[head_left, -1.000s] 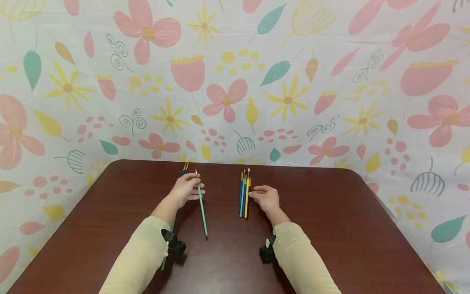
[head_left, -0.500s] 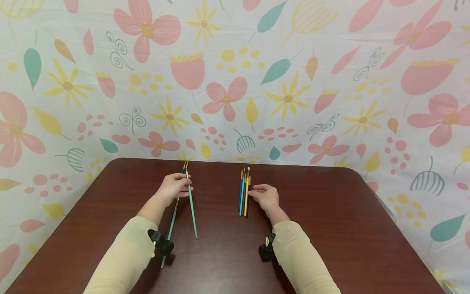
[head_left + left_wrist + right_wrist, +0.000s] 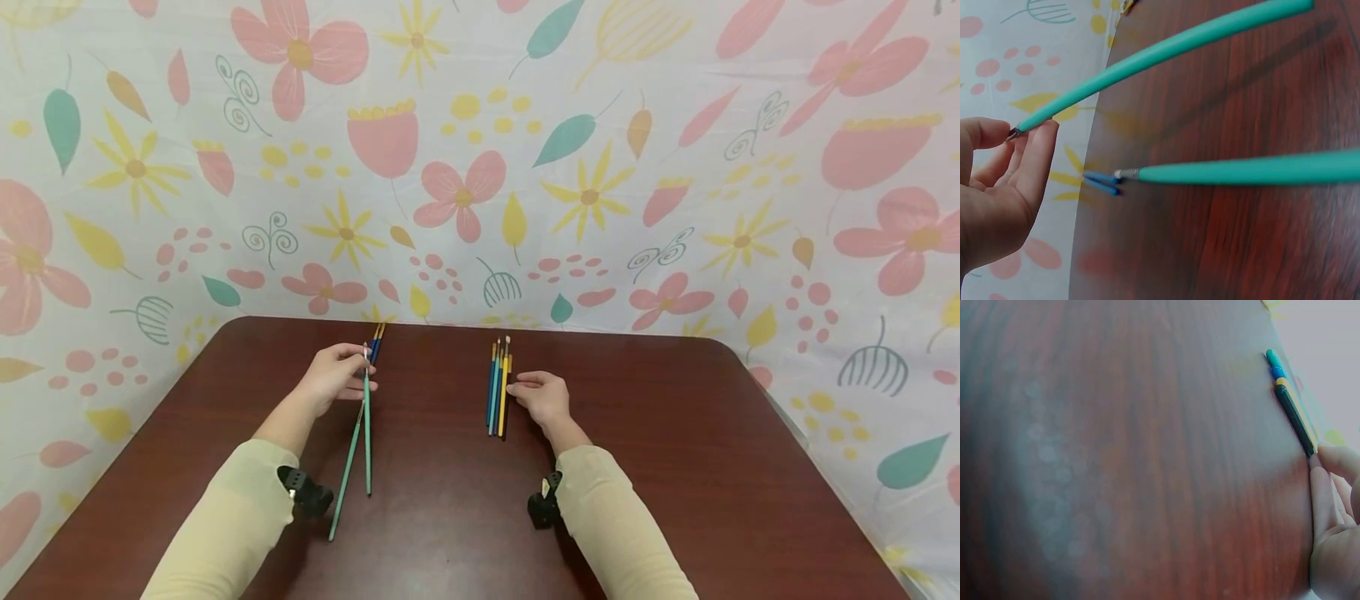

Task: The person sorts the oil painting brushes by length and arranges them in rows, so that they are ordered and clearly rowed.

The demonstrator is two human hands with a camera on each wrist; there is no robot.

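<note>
My left hand pinches a green paintbrush near its bristle end; the handle points toward me, above the table. Beneath it a second green paintbrush lies slanted, plain too in the left wrist view. Two blue paintbrushes lie just beyond it, partly covered by the fingers. Right of centre is a row of paintbrushes, blue ones and a yellow one among them. At the row's right side my right hand pinches a black paintbrush, which lies against the yellow one in the right wrist view.
The dark brown table has rounded far corners. A flower-patterned cloth hangs directly behind its back edge. Each sleeve carries a small black wrist camera.
My left hand has moved left with the green paintbrush, bringing it over beside the other green one. The right hand stays at the row of paintbrushes.
</note>
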